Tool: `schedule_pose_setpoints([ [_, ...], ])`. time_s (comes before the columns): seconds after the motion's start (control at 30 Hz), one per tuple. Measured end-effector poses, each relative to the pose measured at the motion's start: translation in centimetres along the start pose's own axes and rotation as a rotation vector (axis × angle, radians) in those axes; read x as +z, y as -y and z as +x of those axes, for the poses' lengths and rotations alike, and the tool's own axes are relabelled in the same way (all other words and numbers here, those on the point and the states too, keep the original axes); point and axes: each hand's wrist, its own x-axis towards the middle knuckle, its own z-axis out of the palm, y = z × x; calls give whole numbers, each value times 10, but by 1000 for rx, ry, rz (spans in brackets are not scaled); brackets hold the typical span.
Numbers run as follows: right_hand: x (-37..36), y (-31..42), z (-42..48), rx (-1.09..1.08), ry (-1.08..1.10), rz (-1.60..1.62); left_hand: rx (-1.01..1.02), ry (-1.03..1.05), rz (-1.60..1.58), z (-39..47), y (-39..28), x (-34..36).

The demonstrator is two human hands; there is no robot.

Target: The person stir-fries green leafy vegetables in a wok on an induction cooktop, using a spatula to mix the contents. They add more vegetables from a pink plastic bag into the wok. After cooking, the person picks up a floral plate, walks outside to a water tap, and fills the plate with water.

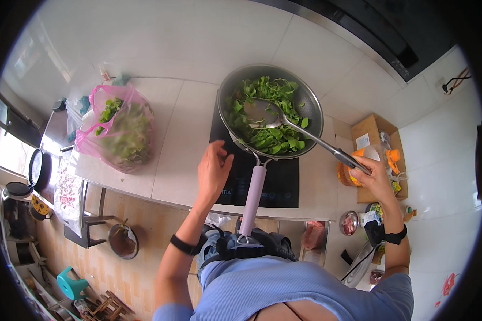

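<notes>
My right hand (pixel 370 176) grips the dark handle end of a metal cooking spatula (pixel 265 113). Its broad blade rests among leafy greens (pixel 271 136) in a deep frying pan (pixel 314 116) with a dimpled inner wall. The pan's lilac handle (pixel 253 200) points towards my body. Beneath the pan lies a black glass cooktop (pixel 281 188), partly hidden by it. Just left of the pan's near side, my left hand (pixel 215 170) is held with fingers loosely bent and thumb apart, holding nothing.
A pink plastic bag (pixel 118 132) of greens stands on the tiled counter (pixel 168 140) at left. Right of the cooktop are a cardboard box (pixel 365 128), an orange container (pixel 351 176) and a metal bowl of meat (pixel 349 223). A range hood (pixel 369 36) overhangs the upper right.
</notes>
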Motion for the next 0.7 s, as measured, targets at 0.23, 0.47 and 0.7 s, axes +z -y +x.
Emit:
schedule_pose_setpoints([
  [0.23,-12,-35,-25,48,-111,68,-62,62,-20,35,0,10],
  [0.47,-15,-53,-39,58,-180,92,274,79,177,78,-23,15],
  [0.7,-6,-56,-28,56,-175,30,441,-91,416,111,-45,7],
])
